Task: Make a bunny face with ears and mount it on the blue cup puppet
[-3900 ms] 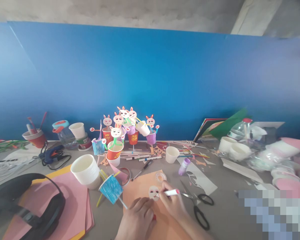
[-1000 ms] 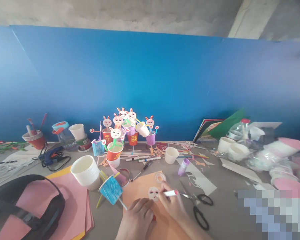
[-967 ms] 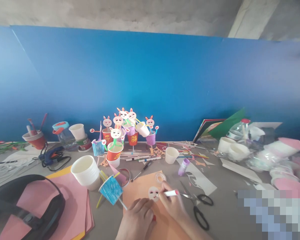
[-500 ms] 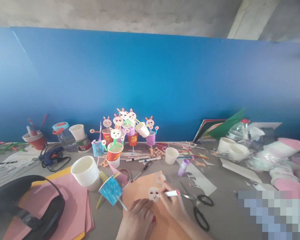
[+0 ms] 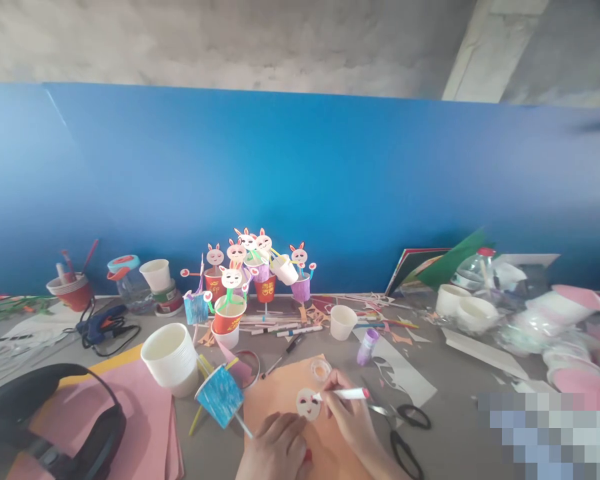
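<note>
A white paper disc [image 5: 309, 414] with a drawn face lies on a sheet of orange paper [image 5: 275, 388]. My right hand [image 5: 349, 415] grips a white marker with a red end [image 5: 353, 394], its tip at the upper right of the face, near an eye. My left hand [image 5: 276, 445] rests on the orange paper with fingers laid out, fingertips by the disc's lower edge. A small red piece [image 5: 308, 455] peeks out beside the left thumb, partly hidden. Left of that hand lies a tilted blue-coloured paper cup [image 5: 221, 397] with a stick.
Scissors [image 5: 405, 437] lie right of my right hand, and a tape roll [image 5: 321, 370] above the disc. Stacked white cups [image 5: 170, 359], pink paper [image 5: 145, 413] and headphones [image 5: 105, 427] are left. Rabbit-faced cup figures [image 5: 230, 313] stand behind. A purple glue stick [image 5: 368, 347] stands right.
The marker tip has moved from the disc's right edge inward, to the upper right of the face. My left hand stays in place. The whole view has shifted slightly downward.
</note>
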The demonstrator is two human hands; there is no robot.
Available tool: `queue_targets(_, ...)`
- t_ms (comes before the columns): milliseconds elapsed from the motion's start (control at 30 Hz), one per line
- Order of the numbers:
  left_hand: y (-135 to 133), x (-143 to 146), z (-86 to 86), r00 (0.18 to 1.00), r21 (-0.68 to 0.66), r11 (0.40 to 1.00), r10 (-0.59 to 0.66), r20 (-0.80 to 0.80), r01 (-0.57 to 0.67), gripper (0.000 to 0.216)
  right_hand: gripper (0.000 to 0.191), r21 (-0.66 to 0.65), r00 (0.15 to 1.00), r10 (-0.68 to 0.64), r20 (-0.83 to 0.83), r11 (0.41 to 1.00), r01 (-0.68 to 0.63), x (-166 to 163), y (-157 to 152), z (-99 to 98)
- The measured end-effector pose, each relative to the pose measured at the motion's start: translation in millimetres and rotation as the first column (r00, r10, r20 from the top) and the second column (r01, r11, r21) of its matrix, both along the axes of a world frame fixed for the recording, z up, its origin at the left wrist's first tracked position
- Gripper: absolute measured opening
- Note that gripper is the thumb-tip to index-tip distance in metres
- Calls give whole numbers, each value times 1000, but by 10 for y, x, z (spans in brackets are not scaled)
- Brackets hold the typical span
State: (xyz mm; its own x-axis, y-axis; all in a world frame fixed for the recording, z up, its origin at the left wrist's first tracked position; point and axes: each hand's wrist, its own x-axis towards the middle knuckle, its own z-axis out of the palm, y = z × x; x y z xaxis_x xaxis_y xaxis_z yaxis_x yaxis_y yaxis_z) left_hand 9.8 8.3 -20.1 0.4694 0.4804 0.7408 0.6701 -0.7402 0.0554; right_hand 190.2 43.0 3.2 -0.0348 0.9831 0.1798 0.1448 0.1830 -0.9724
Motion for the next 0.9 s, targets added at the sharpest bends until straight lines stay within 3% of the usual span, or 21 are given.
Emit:
queue_targets(133, 62, 13, -99, 1000, 66, 998, 10, -1, -9, 27, 18, 4, 1000, 11, 4, 1000, -11, -12, -10, 30)
queue_targets(367, 158, 89, -237, 975, 242, 968, 4, 220, -58, 48, 18, -1, 999, 22, 24, 1000, -22, -33, -30, 117)
queue_targets(567, 97, -24, -121, 1000, 89, 996, -2, 28, 0, 46, 15, -27, 998, 63, -13, 998, -64, -39, -35, 191)
queue_targets(767, 155, 16, -195, 988, 252, 967, -7, 153, -32, 48, 21, 26, 998, 57, 12, 998, -57, -27, -39, 152)
queue_targets(900, 138, -16, -187, 999, 115, 993, 22, 30, -25, 46, 20, 113, 996, 80, 46, 990, -85, -15, -24, 96)
